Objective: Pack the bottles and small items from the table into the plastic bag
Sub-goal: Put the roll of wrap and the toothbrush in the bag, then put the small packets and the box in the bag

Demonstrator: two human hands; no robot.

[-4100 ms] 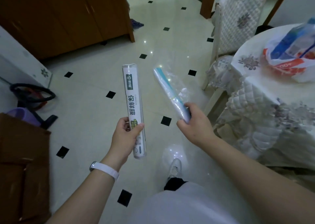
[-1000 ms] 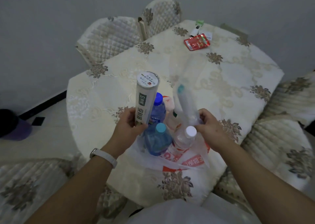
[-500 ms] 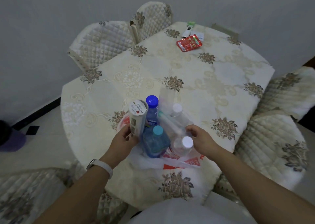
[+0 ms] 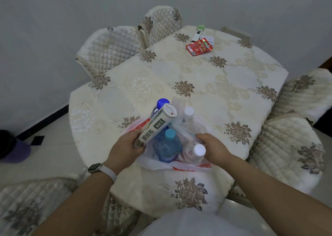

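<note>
While the head view is the only one I have, it shows enough. My left hand [image 4: 125, 148] grips a roll [image 4: 157, 126] of cling film, fingers [image 4: 138, 144] wrapped round its lower end, its capped top tilted up and away over the bag [image 4: 161, 165]. The roll's lower end sits at the bag's left rim; I judge it is going in but is not yet released. My right hand [image 4: 213, 146] is down at the bag's right side, fingers curled into clear plastic film beside a white-capped bottle [image 4: 195, 153]; whether they pinch that film or merely press on it I cannot tell.

The bag stands open on the near edge of the surface [image 4: 224, 95]. Inside it I count a blue bottle [image 4: 168, 144] with a pale blue cap, a dark-blue-capped bottle [image 4: 162, 103] behind the roll, and another white-capped one [image 4: 188, 112] at the back.

So the bottles look packed. Left to do, by my reckoning: the red packet [image 4: 198, 47], a white stick-like item [image 4: 196, 36] just beyond it and a green item [image 4: 200, 27], all well apart from the bag at the far side.
</note>
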